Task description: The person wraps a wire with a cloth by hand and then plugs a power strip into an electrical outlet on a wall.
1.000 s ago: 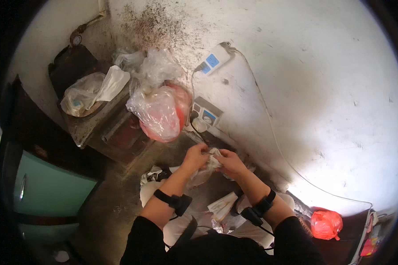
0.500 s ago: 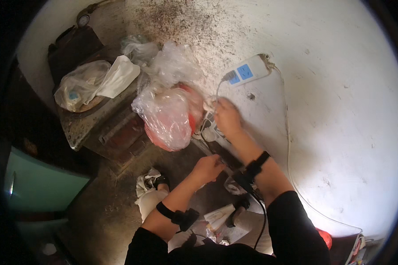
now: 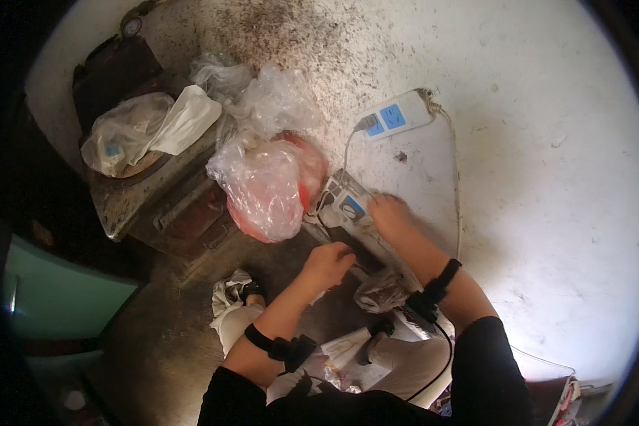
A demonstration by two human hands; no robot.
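Against the wall at the edge of the lower power strip (image 3: 352,207) is my right hand (image 3: 390,217). Its fingers are bent together and slightly blurred, and what they hold is hidden. The strip is white with a blue socket panel, and plugs and dark cords crowd its left end. My left hand (image 3: 326,265) hangs lower and to the left, over the floor, its fingers curled closed; I cannot make out what is in them. Higher on the wall sits another white power strip (image 3: 397,116) with blue sockets and a grey plug (image 3: 366,123) in one of them.
Left of the strips hangs a clear plastic bag (image 3: 259,184) with red inside. A grimy stove-like unit (image 3: 131,202) carries a bagged item and a white paper piece (image 3: 187,121). A crumpled clear bag (image 3: 382,290) lies below my right forearm. A green cabinet (image 3: 64,291) stands far left.
My right hand has moved down and right from above the lower strip to its right edge, uncovering the sockets. The white cloth-like piece at its fingers no longer shows. My left hand has barely shifted.
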